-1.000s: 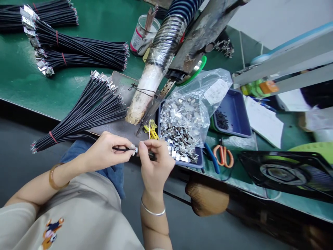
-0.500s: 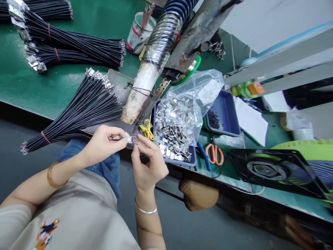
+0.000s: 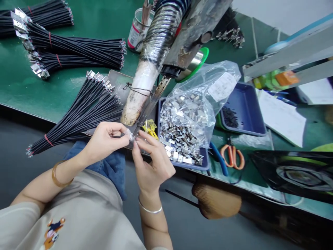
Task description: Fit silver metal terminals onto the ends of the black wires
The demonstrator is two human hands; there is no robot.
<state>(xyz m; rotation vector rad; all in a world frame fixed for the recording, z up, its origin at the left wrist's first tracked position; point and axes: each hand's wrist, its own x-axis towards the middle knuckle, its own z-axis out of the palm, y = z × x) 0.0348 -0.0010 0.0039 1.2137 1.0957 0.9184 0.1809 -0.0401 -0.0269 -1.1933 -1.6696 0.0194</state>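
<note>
My left hand (image 3: 108, 140) pinches a black cable (image 3: 117, 136) near its end, with white material at the fingertips. Against that end is my right hand (image 3: 153, 159), its thumb and fingers closed at a small metallic part too blurred to identify. Both hands meet just below the nozzle of a metal tool (image 3: 162, 85) and a white-wrapped tube (image 3: 135, 93). To their left lies a fanned bundle of black cables (image 3: 83, 114) with metal connectors. On the right, loose metal connectors (image 3: 179, 139) fill a blue tray (image 3: 205, 160), partly inside a clear plastic bag (image 3: 221, 83).
Tied cable bundles (image 3: 78, 45) lie at the back left, near a jar (image 3: 135, 34). Orange-handled scissors (image 3: 232, 156), blue-handled pliers (image 3: 219, 158), a tray of small black parts (image 3: 247, 107) and a black fan (image 3: 296, 172) are right. A wooden stool (image 3: 217, 199) stands below.
The camera view has shifted, so the trays and scissors on the right appear farther right. My hands stay together at the cable end, the right one turned slightly.
</note>
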